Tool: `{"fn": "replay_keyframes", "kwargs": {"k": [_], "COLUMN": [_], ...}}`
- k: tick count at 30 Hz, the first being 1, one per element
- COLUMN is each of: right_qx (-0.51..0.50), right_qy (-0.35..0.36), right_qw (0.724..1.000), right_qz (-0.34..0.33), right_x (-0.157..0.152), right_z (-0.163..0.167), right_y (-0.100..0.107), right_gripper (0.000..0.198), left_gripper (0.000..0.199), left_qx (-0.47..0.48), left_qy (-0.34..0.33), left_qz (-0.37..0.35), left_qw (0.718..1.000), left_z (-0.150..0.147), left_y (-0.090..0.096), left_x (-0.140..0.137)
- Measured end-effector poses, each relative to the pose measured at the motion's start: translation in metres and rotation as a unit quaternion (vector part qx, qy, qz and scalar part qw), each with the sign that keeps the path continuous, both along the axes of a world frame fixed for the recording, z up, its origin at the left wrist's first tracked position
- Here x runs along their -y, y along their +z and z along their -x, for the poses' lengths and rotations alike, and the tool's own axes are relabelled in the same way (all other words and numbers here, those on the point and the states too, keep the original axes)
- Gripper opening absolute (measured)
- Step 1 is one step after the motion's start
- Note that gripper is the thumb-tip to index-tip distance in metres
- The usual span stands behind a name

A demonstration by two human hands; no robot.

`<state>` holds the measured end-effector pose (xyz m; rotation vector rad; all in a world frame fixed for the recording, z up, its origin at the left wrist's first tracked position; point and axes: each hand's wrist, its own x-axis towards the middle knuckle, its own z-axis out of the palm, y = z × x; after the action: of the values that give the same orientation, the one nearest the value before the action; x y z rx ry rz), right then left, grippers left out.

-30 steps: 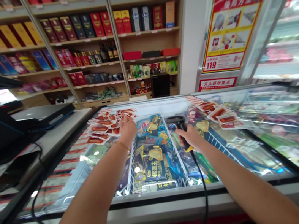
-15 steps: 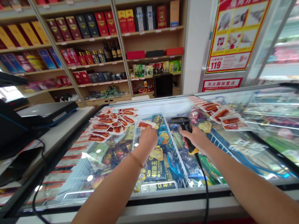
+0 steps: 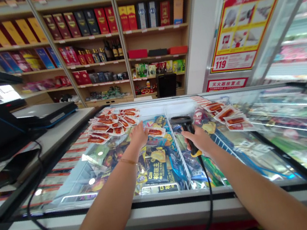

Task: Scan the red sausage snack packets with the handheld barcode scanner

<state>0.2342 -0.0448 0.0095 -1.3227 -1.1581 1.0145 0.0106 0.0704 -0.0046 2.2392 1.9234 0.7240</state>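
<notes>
My right hand (image 3: 196,139) is wrapped round the handle of a black barcode scanner (image 3: 186,128), its head level above the glass and its cable hanging down. My left hand (image 3: 139,136) is over the freezer's glass lid, fingers stretched forward, with nothing seen in it. Just right of its fingers lies a single vacuum-packed sausage (image 3: 155,131). Beyond the left hand is a pile of the same sausage packs (image 3: 110,123). A smaller group of sausage packs (image 3: 232,117) lies on the glass to the right of the scanner.
Under the glass, the chest freezer (image 3: 94,216) holds bagged frozen goods in white wire baskets. A counter at the left bears a dark scale or till (image 3: 49,112). The scanner cable (image 3: 209,200) runs over the front edge. Shelves of boxes and bottles (image 3: 80,23) stand behind.
My left hand has come off the single sausage pack and moved left towards the pile. The pack now lies on the glass. My right hand still holds the scanner in nearly the same place.
</notes>
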Motion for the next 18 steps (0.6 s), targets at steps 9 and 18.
{"fn": "replay_keyframes", "kwargs": {"k": [9, 18], "right_qx": [0.023, 0.06], "right_qy": [0.026, 0.091], "right_qw": [0.999, 0.994], "right_qz": [0.0, 0.004], "right_x": [0.004, 0.019], "right_z": [0.005, 0.02], "right_y": [0.0, 0.003], "right_gripper": [0.035, 0.028], "left_gripper": [0.042, 0.017], "left_qx": [0.15, 0.471], "left_qy": [-0.047, -0.04], "left_qz": [0.059, 0.125], "left_qw": [0.986, 0.873], "left_z": [0.013, 0.018], "left_y": [-0.006, -0.004], "left_x": [-0.016, -0.013]}}
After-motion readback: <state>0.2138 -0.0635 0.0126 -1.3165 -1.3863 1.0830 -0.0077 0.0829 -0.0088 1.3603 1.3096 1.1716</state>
